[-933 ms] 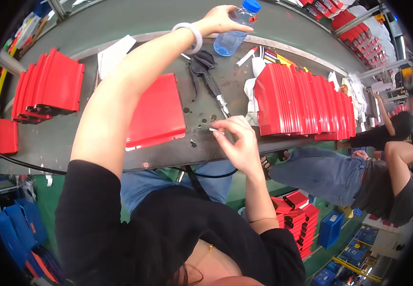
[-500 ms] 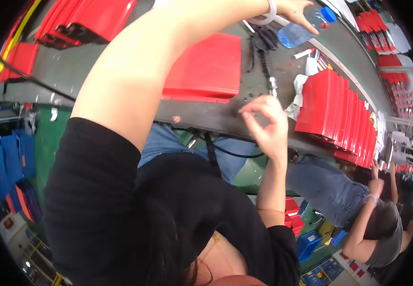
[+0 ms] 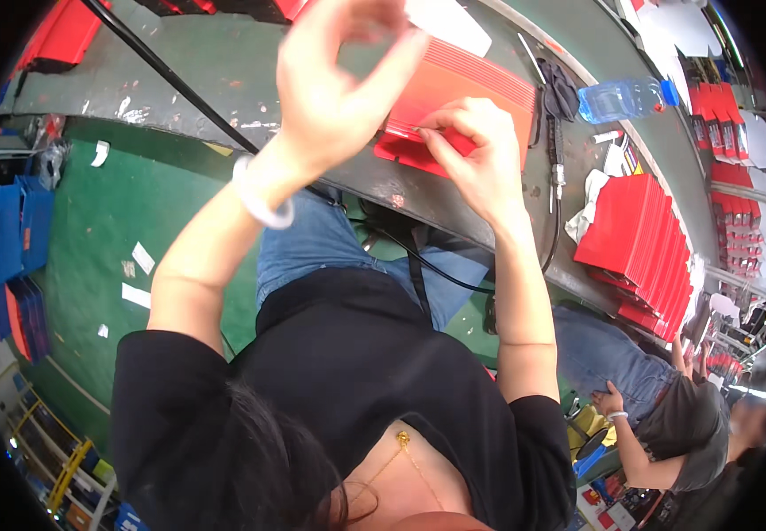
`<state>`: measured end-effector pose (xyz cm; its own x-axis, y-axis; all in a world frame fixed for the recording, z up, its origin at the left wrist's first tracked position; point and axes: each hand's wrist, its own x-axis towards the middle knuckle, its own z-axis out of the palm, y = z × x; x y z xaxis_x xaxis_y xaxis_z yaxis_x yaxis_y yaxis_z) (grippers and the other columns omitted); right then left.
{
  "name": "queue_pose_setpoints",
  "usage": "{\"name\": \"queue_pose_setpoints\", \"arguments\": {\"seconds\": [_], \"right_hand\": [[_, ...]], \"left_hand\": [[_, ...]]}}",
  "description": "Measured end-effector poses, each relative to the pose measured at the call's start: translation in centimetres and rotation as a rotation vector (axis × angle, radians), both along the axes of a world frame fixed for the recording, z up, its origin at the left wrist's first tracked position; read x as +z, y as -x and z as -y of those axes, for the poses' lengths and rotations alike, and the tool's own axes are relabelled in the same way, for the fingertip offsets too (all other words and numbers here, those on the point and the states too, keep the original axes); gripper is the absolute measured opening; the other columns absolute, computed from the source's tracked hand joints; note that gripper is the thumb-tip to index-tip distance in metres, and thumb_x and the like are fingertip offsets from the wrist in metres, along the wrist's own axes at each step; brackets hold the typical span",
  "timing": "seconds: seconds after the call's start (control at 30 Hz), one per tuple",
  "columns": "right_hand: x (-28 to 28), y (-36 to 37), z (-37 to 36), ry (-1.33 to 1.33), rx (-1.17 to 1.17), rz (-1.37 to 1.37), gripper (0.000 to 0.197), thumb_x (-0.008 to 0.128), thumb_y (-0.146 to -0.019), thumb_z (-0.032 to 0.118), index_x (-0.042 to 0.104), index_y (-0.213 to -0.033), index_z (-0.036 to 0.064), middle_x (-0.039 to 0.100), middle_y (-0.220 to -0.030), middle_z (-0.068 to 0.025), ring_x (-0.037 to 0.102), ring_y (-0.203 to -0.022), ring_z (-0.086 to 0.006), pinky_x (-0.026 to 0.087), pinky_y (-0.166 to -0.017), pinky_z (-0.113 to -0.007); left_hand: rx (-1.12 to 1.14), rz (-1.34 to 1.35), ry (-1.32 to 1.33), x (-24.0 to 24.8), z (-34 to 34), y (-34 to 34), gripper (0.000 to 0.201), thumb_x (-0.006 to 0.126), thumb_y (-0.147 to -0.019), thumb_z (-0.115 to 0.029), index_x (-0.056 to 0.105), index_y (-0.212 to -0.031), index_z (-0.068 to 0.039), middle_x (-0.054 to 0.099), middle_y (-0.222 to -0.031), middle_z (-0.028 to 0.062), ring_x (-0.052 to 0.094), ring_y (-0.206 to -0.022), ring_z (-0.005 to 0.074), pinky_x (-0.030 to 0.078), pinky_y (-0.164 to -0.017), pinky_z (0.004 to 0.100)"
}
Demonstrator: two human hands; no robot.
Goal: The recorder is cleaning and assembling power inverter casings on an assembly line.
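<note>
We see the red panel (image 3: 480, 78) on the tabletop (image 3: 223, 57), overlapped by our right hand (image 3: 482, 150), thumb and forefinger pinched, on what we cannot tell; our blurred left hand (image 3: 325, 97) spreads at its left edge.

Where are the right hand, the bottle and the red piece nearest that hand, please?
Right hand (image 3: 484, 150), head view: middle of the hand.
Bottle (image 3: 617, 101), head view: middle of its clear body.
Red piece (image 3: 455, 78), head view: broad face.

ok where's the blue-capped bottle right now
In the head view, the blue-capped bottle is at the upper right, just right of the black tool and above the row of red panels.
</note>
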<state>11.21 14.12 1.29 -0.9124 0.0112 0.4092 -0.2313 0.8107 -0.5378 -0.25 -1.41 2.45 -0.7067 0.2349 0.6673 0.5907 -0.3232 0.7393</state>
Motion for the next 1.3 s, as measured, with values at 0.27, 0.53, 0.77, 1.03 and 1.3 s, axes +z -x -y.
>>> {"name": "queue_pose_setpoints", "arguments": {"seconds": [0.27,0.53,0.77,1.03,1.3], "right_hand": [[0.3,1.6,1.4,-0.185,0.028,0.009,0.007,0.073,-0.073,0.011,0.069,-0.078,0.009,0.066,-0.078,-0.0018,0.063,-0.081,-0.0198,0.042,-0.074,-0.033],[0.9,1.7,1.8,-0.279,0.018,0.063,0.009,0.074,-0.074,0.013,0.07,-0.082,0.0126,0.065,-0.083,0.0016,0.06,-0.087,-0.0176,0.036,-0.078,-0.034],[1.1,1.5,1.5,-0.36,0.033,0.068,0.01,0.074,-0.074,0.014,0.07,-0.084,0.0133,0.064,-0.082,0.0016,0.059,-0.087,-0.0179,0.036,-0.08,-0.036],[1.4,2.1,1.8,-0.451,0.094,0.003,0.013,0.074,-0.072,0.013,0.069,-0.084,0.0134,0.062,-0.082,0.0032,0.058,-0.086,-0.0175,0.036,-0.081,-0.037],[2.3,2.2,2.3,-0.564,0.152,0.032,0.018,0.075,-0.07,0.014,0.068,-0.086,0.0128,0.062,-0.083,0.0039,0.058,-0.085,-0.0166,0.037,-0.082,-0.039]], "left_hand": [[0.001,0.114,0.459,-6.7,4.0,-3.6,0.054,0.07,-0.075,-0.003,0.052,-0.126,-0.005,0.063,-0.104,0.0072,0.062,-0.096,0.0183,0.048,-0.085,0.0318],[-0.112,0.132,0.44,-7.5,3.1,-3.5,0.086,0.078,-0.068,-0.01,0.035,-0.142,-0.01,0.06,-0.106,0.0072,0.061,-0.094,0.019,0.046,-0.088,0.0349],[-0.082,0.124,0.389,-8.0,2.9,-3.3,0.082,0.081,-0.069,-0.014,0.04,-0.14,-0.01,0.062,-0.098,0.0092,0.063,-0.091,0.0238,0.051,-0.086,0.0354],[-0.063,0.147,0.36,-8.6,2.8,-3.2,0.08,0.08,-0.072,-0.011,0.04,-0.14,-0.011,0.065,-0.095,0.0078,0.064,-0.087,0.0221,0.051,-0.08,0.0335],[-0.067,0.15,0.347,-8.4,2.8,-3.3,0.078,0.08,-0.072,-0.01,0.041,-0.14,-0.01,0.065,-0.093,0.008,0.063,-0.084,0.023,0.051,-0.078,0.0337]]}}
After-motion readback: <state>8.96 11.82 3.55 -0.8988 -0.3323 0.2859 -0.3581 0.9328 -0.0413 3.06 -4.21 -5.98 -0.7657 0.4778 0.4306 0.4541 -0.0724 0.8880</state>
